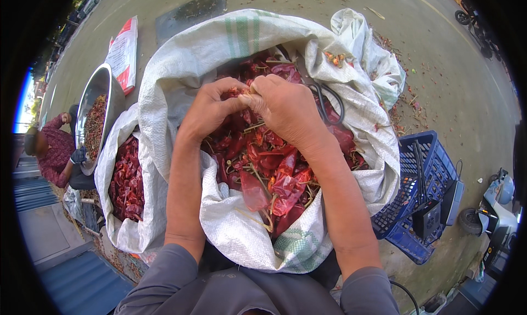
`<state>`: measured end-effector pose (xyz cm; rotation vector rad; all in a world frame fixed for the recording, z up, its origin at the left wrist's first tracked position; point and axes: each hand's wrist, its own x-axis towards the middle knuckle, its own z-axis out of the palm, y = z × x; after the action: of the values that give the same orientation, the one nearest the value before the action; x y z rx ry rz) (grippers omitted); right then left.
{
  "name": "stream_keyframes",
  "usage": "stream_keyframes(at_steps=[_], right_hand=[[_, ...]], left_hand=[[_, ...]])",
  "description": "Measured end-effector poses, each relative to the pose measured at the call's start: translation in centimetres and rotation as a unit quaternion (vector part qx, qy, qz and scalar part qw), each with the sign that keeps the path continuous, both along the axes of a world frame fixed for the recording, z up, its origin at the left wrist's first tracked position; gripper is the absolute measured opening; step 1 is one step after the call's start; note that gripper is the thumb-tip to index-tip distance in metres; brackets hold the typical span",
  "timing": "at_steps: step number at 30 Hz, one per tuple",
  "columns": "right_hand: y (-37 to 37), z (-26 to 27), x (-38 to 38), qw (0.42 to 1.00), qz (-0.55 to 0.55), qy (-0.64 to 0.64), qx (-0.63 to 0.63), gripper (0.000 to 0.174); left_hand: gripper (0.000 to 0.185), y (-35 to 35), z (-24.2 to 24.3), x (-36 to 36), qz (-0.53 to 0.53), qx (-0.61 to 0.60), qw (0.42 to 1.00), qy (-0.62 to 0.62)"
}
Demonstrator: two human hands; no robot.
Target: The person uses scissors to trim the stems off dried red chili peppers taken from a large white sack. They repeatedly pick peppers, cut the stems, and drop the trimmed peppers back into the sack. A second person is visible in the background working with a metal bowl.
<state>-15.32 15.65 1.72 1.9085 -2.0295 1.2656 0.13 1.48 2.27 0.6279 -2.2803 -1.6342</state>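
A large white woven sack (185, 72) with green stripes stands wide in front of me, its rim rolled down. Dried red chili peppers (284, 171), some with long pale stems, fill it. Over the sack my left hand (216, 107) and my right hand (284, 107) meet, thumbs and fingers pinched together. A small dried chili (234, 92) shows between them, mostly hidden by the fingers. Scissors (339, 105) with black handles lie on the peppers just right of my right hand, blades partly covered.
On the left is a smaller white sack of chilies (127, 183). Beyond it a person (55, 154) sits by a metal basin (117, 92) of chili bits. To the right stands a blue plastic crate (424, 150) with black devices on it. A scooter (498, 208) is farther right.
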Motion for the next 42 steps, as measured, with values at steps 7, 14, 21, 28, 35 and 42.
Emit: stream_keyframes(at_steps=[7, 14, 21, 28, 35, 42], right_hand=[[0.1, -0.5, 0.3, 0.995, -0.032, 0.098, 0.013, 0.021], [-0.1, -0.5, 0.7, 0.900, 0.066, -0.429, 0.040, 0.026], [0.2, 2.4, -3.4, 0.708, -0.069, -0.682, -0.170, 0.022], [-0.6, -1.3, 1.7, 0.971, -0.043, -0.090, 0.218, 0.032], [-0.8, -1.7, 1.1, 0.961, -0.022, -0.210, 0.182, 0.023], [-0.6, 0.1, -0.8, 0.794, 0.007, -0.605, 0.058, 0.029]], left_hand=[[0.017, 0.6, -0.5, -0.6, -0.030, -0.098, 0.995, 0.000], [0.015, 1.1, 0.8, -0.1, -0.025, 0.038, 0.995, 0.090], [0.013, 1.2, 0.4, -0.2, 0.037, 0.071, 0.989, 0.123], [0.013, -0.2, 0.4, 0.2, 0.115, 0.170, 0.956, 0.212], [0.010, -1.5, 0.9, 1.6, 0.192, 0.190, 0.939, 0.215], [0.017, -1.1, 0.9, 1.3, 0.143, 0.154, 0.975, 0.074]])
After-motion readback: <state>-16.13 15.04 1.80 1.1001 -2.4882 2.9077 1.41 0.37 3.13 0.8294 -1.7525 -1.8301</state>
